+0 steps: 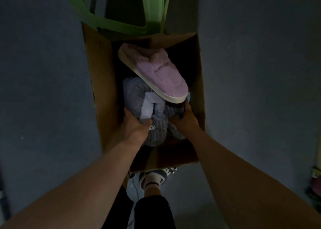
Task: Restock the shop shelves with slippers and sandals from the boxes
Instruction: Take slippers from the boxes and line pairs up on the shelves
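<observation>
1. Both bare forearms (97, 173) reach down from the camera into the cardboard box (100, 75). It stands open on the floor (43, 89), just beyond the person's slippered foot (152, 176).
2. At the near end of the box, the left hand (135, 124) holds the left side of the bundle of grey slippers (139, 95). Its grip is clamped on the plush, thumb on top.
3. The right hand (186, 116) is clamped on the bundle's right side, fingers curled in. Something dark sits at its fingertips, too dim to name.
4. The pink slipper (156, 68) lies tilted in the middle of the box. Its toe rests on the bundle just above the right hand and its heel points toward the far wall.
5. The step in hand, as I judge it, is lifting the grey bundle out of the box for the shelves, which are not in view.
6. To do it well, raise it straight up between the box's side walls with both hands level. Squeeze inward, since soft slippers are likely to sag and spill from the middle.
7. The pink slipper rides loose and will probably slide off as the bundle rises. Tipping the near edge up first should send it back into the box rather than over the side.
8. A green plastic frame (107, 22), perhaps a stool, overhangs the box's far end. Keeping the lift toward the near end avoids it.
</observation>
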`<action>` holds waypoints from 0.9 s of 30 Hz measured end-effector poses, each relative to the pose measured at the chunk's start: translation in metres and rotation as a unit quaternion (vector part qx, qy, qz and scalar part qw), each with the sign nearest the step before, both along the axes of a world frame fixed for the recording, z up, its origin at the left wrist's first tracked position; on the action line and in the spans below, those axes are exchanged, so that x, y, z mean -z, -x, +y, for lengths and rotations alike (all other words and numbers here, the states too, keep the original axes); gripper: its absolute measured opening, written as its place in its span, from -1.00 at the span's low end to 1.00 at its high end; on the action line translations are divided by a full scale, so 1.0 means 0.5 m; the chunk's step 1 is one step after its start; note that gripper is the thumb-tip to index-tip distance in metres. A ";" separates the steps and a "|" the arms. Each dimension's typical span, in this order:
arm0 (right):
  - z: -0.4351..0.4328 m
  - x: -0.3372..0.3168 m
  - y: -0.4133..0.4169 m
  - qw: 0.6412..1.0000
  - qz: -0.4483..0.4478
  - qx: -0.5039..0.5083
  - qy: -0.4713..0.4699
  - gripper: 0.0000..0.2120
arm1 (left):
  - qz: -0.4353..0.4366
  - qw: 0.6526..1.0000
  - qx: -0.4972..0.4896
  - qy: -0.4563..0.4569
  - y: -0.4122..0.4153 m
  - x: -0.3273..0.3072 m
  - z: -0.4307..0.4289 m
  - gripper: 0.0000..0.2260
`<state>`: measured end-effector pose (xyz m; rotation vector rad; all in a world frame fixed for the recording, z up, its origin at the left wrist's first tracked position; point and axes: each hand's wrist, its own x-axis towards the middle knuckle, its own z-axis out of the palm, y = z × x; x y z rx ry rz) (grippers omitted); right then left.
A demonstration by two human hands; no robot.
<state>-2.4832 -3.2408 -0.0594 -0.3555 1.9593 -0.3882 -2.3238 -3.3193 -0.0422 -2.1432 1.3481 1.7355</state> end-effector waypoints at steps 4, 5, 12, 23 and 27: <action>-0.015 0.017 0.004 0.996 0.051 -0.067 0.003 -0.11 | 0.020 0.998 -0.013 -0.060 -0.024 0.033 0.004 -0.25; -0.018 0.019 0.003 0.990 0.078 -0.116 -0.014 -0.27 | 0.016 0.998 -0.015 -0.058 -0.026 0.040 0.000 -0.26; -0.001 -0.033 -0.011 0.984 0.095 -0.139 -0.056 -0.74 | -0.018 0.997 0.032 -0.073 -0.028 -0.016 -0.001 -0.39; 0.041 -0.335 -0.009 0.985 0.131 -0.096 0.062 -0.59 | 0.062 0.992 0.019 -0.105 -0.042 -0.299 -0.034 -0.30; 0.037 -0.468 -0.005 0.988 0.121 -0.089 0.037 -0.65 | 0.121 0.981 0.061 -0.142 -0.049 -0.438 -0.064 -0.08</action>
